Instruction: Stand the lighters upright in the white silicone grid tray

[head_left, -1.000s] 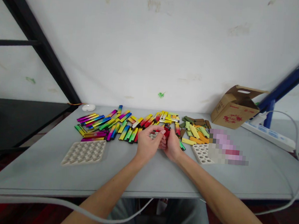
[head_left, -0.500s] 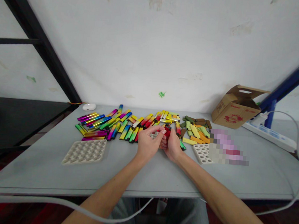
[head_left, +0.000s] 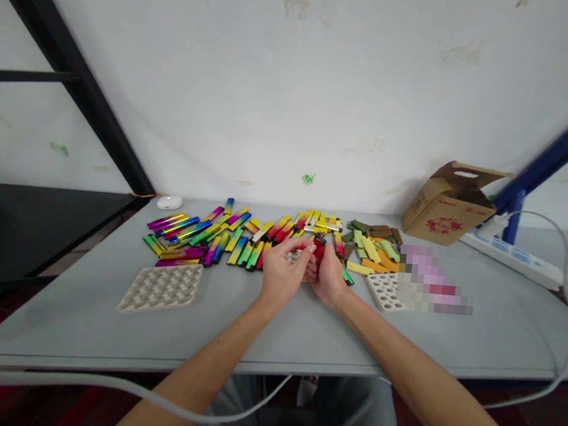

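Head view: the left hand (head_left: 281, 276) and right hand (head_left: 331, 277) close narrowly around a red stick (head_left: 317, 256), held just above the table (head_left: 105, 320), beside the coloured sticks (head_left: 242, 239).

Vape pens (head_left: 242, 239) lie on the table (head_left: 80, 328), a tray (head_left: 161, 287) at front left, a cardboard box (head_left: 448, 204) behind right

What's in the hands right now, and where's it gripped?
A red stick seems pinched between the fingers of the left hand and right hand. The fingers hide most of it, so the exact grip spot can't be told.
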The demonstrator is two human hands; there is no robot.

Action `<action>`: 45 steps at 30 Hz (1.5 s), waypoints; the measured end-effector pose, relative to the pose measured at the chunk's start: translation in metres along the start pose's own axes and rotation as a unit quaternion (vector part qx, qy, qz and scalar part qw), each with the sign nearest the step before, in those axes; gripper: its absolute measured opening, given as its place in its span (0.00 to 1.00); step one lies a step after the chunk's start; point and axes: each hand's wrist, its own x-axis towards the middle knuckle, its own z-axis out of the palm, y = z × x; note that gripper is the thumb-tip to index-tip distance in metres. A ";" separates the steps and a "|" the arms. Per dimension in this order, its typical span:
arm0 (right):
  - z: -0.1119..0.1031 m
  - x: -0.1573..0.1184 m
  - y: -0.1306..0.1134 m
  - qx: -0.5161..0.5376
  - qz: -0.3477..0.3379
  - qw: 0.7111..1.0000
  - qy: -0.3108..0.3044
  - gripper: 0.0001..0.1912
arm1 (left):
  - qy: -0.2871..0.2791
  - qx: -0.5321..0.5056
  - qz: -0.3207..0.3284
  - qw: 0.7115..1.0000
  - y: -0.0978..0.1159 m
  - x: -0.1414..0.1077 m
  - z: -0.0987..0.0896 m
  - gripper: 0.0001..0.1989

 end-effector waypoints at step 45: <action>-0.014 -0.002 -0.024 -0.013 0.051 0.990 -0.129 0.22 | 0.020 0.255 0.139 0.957 -0.043 0.047 -0.076 0.10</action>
